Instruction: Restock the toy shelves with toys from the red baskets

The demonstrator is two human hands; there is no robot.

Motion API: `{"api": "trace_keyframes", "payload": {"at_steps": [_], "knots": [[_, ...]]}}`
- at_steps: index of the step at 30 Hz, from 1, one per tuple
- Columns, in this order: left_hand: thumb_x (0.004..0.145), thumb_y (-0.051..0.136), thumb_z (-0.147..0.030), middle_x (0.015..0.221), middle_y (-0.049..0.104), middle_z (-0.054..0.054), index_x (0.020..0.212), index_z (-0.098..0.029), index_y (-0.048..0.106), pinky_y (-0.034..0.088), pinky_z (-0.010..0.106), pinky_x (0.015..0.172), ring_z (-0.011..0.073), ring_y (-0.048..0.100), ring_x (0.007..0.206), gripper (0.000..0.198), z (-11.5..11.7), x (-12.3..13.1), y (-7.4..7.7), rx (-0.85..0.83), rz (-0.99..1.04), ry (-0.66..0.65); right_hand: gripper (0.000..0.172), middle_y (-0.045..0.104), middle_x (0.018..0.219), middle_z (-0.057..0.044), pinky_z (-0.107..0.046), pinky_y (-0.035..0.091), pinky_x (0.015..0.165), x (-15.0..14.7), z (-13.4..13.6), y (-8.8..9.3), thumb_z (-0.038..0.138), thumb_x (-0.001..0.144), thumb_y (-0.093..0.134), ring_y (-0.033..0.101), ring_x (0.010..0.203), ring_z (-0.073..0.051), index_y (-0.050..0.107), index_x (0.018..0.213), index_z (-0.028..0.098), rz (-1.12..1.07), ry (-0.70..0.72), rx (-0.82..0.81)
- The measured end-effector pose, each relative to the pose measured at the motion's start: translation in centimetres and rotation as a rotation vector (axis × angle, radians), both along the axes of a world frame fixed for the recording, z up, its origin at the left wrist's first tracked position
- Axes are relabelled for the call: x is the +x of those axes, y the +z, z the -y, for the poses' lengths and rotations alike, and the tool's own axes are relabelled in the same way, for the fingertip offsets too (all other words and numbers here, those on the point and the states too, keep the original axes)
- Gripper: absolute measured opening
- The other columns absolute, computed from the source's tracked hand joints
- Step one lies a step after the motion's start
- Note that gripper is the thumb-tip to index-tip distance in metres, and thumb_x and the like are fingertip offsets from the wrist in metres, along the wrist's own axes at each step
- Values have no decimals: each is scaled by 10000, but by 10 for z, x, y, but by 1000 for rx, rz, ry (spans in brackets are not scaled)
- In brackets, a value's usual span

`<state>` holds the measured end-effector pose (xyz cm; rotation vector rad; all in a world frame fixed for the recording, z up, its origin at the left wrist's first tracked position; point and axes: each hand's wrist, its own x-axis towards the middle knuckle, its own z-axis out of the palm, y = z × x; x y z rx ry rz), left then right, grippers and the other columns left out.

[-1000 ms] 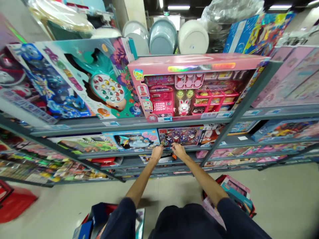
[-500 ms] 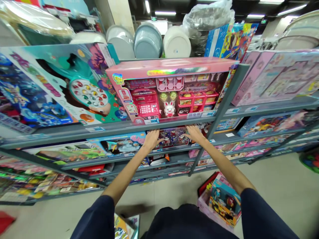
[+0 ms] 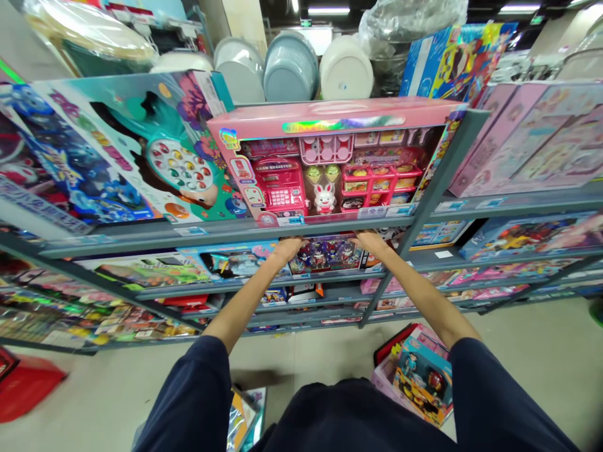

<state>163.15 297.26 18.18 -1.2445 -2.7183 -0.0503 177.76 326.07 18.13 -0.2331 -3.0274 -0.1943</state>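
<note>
A dark window box of toy figures stands on the second shelf, just under the top shelf board. My left hand is closed over its upper left corner, thumb on the front and fingertips hidden behind the top edge. At the upper right part of the same box, my right hand grips in the same way, its fingers partly hidden under the board. Directly above is a pink cash register toy set. A light blue toy box adjoins the figure box on the left.
The grey top shelf edge runs just above my hands, and a shelf upright rises right of them. On the floor are a carton of toy boxes at right and a red object at left. Basins stand behind.
My fingers were spread at the figure box; now they curl over its top edge and both thumbs have drawn in. The view has shifted slightly, showing more of the red object at left.
</note>
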Motion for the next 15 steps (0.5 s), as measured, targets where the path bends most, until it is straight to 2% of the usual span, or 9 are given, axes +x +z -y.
{"api": "trace_keyframes", "payload": {"at_steps": [3, 6, 10, 15], "knots": [[1089, 535, -370, 1235, 770, 217, 1377, -163, 696, 529, 384, 1068, 316, 709, 1253, 390, -1, 1, 0, 9, -15, 1, 635, 735, 1352, -270, -393, 555, 1045, 1, 2, 1, 590, 1108, 389, 745, 1242, -335, 578, 1503, 130, 6, 6, 9], [1085, 545, -382, 1182, 781, 213, 1334, -152, 711, 516, 384, 1094, 318, 705, 1261, 377, 0, 1, -2, 1, -23, -6, 638, 765, 1284, -268, -399, 573, 996, 4, 2, 1, 591, 1109, 384, 764, 1195, -345, 560, 1509, 126, 11, 12, 18], [1090, 532, -404, 1270, 759, 227, 1414, -147, 652, 479, 404, 1149, 322, 677, 1317, 430, 3, 1, -6, -16, -39, -7, 604, 801, 1171, -248, -388, 585, 936, 9, 3, -2, 574, 1107, 419, 795, 1101, -336, 558, 1483, 122, 18, 7, 23], [1096, 504, -435, 1360, 714, 274, 1496, -103, 572, 505, 405, 1100, 344, 707, 1276, 524, 5, 3, -8, -34, -49, -6, 622, 802, 1161, -247, -360, 571, 956, 12, 7, -3, 602, 1100, 410, 791, 1104, -309, 571, 1445, 111, 13, 0, 23]]}}
